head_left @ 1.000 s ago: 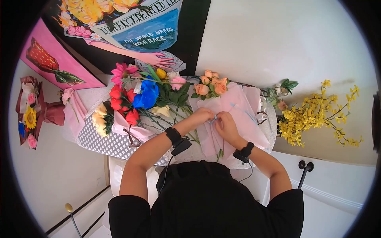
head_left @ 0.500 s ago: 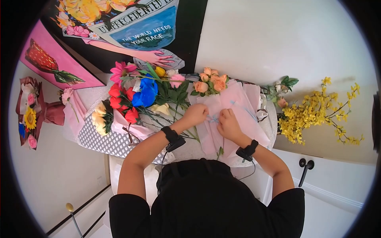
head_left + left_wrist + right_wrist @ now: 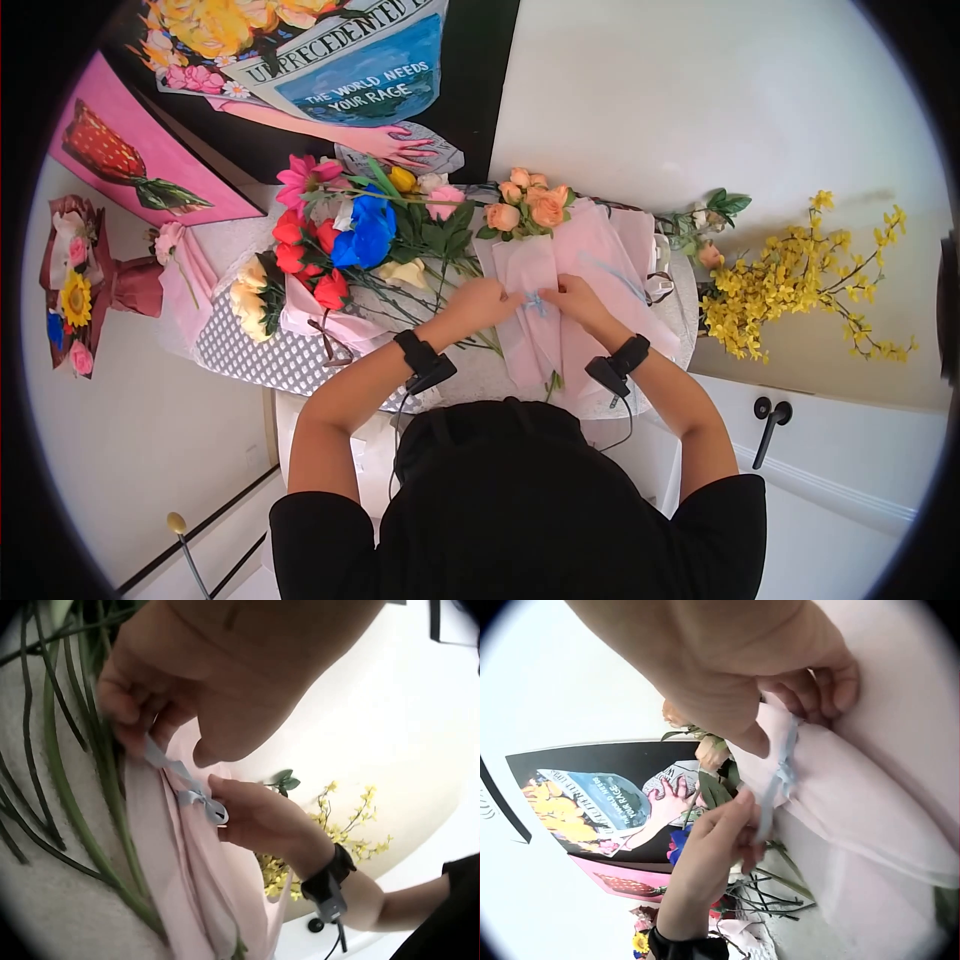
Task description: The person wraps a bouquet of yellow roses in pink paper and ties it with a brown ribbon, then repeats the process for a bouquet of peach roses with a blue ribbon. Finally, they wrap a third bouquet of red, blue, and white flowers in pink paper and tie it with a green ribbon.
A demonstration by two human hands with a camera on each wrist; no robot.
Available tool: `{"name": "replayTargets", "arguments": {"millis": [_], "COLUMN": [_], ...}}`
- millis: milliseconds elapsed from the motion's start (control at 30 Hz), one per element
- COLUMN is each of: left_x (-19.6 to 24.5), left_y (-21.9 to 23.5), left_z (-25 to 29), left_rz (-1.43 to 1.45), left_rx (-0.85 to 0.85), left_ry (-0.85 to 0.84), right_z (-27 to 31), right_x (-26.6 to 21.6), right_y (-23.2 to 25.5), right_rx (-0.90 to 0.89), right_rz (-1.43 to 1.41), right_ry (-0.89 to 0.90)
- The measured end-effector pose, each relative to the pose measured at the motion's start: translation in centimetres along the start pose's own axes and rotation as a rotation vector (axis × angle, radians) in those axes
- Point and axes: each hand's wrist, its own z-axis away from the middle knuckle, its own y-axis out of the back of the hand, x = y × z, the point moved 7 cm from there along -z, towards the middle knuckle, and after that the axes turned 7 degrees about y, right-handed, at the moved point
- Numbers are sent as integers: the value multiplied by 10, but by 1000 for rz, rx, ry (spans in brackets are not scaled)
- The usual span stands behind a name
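A bouquet of peach roses [image 3: 547, 207] lies wrapped in pale pink paper [image 3: 530, 262], its green stem ends [image 3: 556, 384] showing at the near side. Round the paper's gathered middle runs a light blue ribbon [image 3: 784, 769], tied with a small loop that shows in the left wrist view. My left hand [image 3: 480, 303] pinches one ribbon end, pulled out to the left of the knot. At the knot's other side is my right hand [image 3: 582, 303], thumb and curled fingers holding the ribbon where it runs under them; its fingertips are partly hidden.
Blue, red and pink flowers [image 3: 365, 235] with long stems lie left of the bouquet. More pink paper [image 3: 600, 250] and another blue ribbon strip lie at the right, near eyeglasses [image 3: 660, 289]. Yellow blossom branches [image 3: 790, 290] stand beyond the table's right edge. Painted pictures [image 3: 370, 90] lean behind.
Both hands first met at the ribbon, then moved apart along it. The knot now shows between them, and the wrapped paper lies narrower and flatter under the ribbon.
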Motion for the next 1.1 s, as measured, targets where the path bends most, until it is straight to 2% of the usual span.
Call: {"name": "replayTargets", "arguments": {"millis": [33, 100, 133, 200, 233, 300, 333, 400, 533, 600, 633, 700, 733, 800, 833, 900, 933, 1000, 1033, 1100], "left_x": [-2, 3, 2, 1, -1, 2, 4, 24, 25, 21, 21, 17, 13, -6, -10, -22, -31, -39, -46, -44], "left_y": [-2, 5, 6, -1, -3, -10, -15, 12, 36, 58, 66, 76, 81, 87, 89, 97, 95, 122, 119, 129], "left_z": [-1, 2, 2, 9, 8, 11, 13, 26, 25, 26, 28, 31, 30, 30, 31, 39, 38, 57, 56, 72], "left_rz": [1, 58, 60, 486, 490, 989, 988, 1331, 1369, 1496, 1493, 1664, 1662, 1681, 1681, 1514, 1513, 893, 890, 773], "left_rx": [6, 110, 117, -163, -160, -268, -267, -76, 24, 152, 162, 142, 150, 243, 248, 406, 411, 899, 905, 1033], "left_ry": [2, -68, -66, 96, 96, 95, 95, -177, -163, -218, -222, -125, -130, 7, 8, 56, 58, -276, -274, -382], "right_z": [-1, 1, 6, 28, 35, 44, 45, 49, 56, 68, 65, 57, 55, 49, 46, 41, 41, 46, 45, 52], "right_x": [1, -10, -13, -41, -45, -54, -57, -74, -103, -117, -117, -114, -113, -107, -107, -110, -111, -115, -113, -113], "right_y": [-1, -4, -4, 3, 4, 4, 5, 6, 22, 6, 5, -2, -1, 1, 0, -1, 0, -2, -2, -17], "right_rx": [-1, 6, 3, -10, -13, -77, -76, -139, -95, -373, -378, -443, -447, -408, -412, -421, -425, -577, -582, -792], "right_rz": [3, -343, -339, -523, -520, -627, -628, -587, -573, -721, -718, -596, -592, -464, -464, -471, -471, -289, -288, -382], "right_ry": [6, 53, 58, 120, 121, 144, 144, 306, 378, 270, 278, 281, 288, 165, 167, 188, 192, 178, 182, 131]}}
